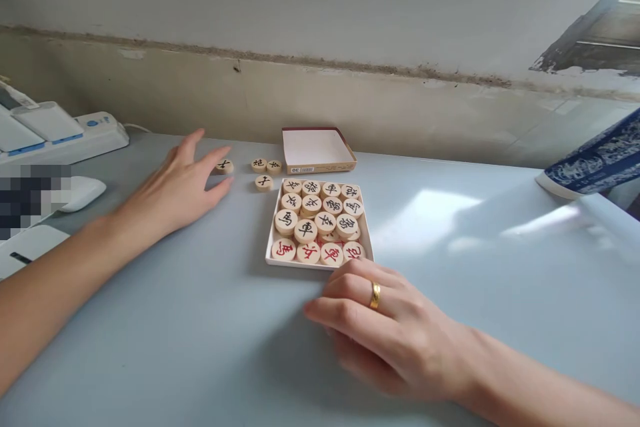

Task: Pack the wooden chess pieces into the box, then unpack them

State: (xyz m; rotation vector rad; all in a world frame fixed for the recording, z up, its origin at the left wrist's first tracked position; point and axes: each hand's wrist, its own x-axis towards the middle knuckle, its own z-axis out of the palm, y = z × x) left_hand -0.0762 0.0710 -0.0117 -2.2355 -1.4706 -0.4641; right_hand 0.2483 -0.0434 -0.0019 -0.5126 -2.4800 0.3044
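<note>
My left hand (183,187) reaches over the far left of the table with its fingers spread. Its fingertips are beside a round wooden Chinese chess piece (225,165), partly behind the fingers. Three more loose pieces with black characters lie to the right, the nearest a single chess piece (264,183). A shallow white box (271,255) holds rows of pieces, black-marked ones at the back and red-marked ones along the front. My right hand (380,320), wearing a gold ring, is at the box's front right corner. Its fingers are curled downward, and whatever is under them is hidden.
An open box lid (320,147) lies behind the box, near the wall. A white power strip (100,137) with plugs and a white mouse (83,193) are on the left. A blue patterned cloth-like object (595,150) is at the right edge. Sunlight falls on the grey-blue table (200,347).
</note>
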